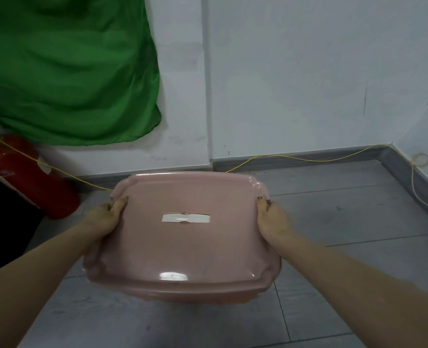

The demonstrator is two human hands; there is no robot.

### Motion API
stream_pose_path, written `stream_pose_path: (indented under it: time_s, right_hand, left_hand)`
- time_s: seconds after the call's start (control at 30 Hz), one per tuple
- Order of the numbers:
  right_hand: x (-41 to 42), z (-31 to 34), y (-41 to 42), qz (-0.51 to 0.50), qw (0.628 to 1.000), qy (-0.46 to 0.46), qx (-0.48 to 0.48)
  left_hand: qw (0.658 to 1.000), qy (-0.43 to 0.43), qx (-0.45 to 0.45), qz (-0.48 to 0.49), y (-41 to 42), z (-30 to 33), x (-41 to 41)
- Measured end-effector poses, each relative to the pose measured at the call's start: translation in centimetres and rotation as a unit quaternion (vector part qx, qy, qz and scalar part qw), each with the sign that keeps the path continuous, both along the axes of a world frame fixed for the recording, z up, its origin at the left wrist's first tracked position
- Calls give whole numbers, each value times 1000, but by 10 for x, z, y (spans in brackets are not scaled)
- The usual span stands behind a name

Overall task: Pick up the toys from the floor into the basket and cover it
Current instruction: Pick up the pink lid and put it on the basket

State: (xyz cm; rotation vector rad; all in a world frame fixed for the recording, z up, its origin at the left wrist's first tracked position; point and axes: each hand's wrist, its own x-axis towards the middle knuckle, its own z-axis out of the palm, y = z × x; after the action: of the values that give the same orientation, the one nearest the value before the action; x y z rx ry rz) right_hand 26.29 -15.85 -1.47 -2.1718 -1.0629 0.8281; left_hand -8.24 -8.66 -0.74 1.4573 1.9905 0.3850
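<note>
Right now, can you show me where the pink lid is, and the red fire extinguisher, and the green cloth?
pink lid [182,247]: head view, on its smooth top.
red fire extinguisher [32,177]: head view, on its body.
green cloth [64,71]: head view, on its hanging folds.

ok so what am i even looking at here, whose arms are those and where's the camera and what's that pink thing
There is no machine here: the arms belong to a person, and the one picture comes from a camera worn on their head, looking forward and down. That is why both arms reach in from the bottom edge.

The left hand and the right hand each hold one side of a pink plastic lid, fingers curled over its edges. The lid has a pale slot in its middle. A pink rim shows just under its near edge, probably the basket, but what is inside is hidden.

Around it lies a grey tiled floor. A red fire extinguisher stands at the left, a green cloth hangs on the white wall, and a thin yellow cable runs along the skirting.
</note>
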Motion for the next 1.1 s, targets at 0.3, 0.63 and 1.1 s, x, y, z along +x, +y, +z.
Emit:
stream_pose_path:
  time_s: [0.3,0.63,1.1]
  right_hand:
    - [55,58,20,-19,1000,-3,-1]
    - [210,223,16,-65,992,-111,-15]
    - [441,270,39,-56,988,-135,-44]
  left_hand:
    - [999,49,-18,2,30,54,52]
    - [995,39,-16,-94,66,208,217]
    - [988,-40,-129,-73,78,244,452]
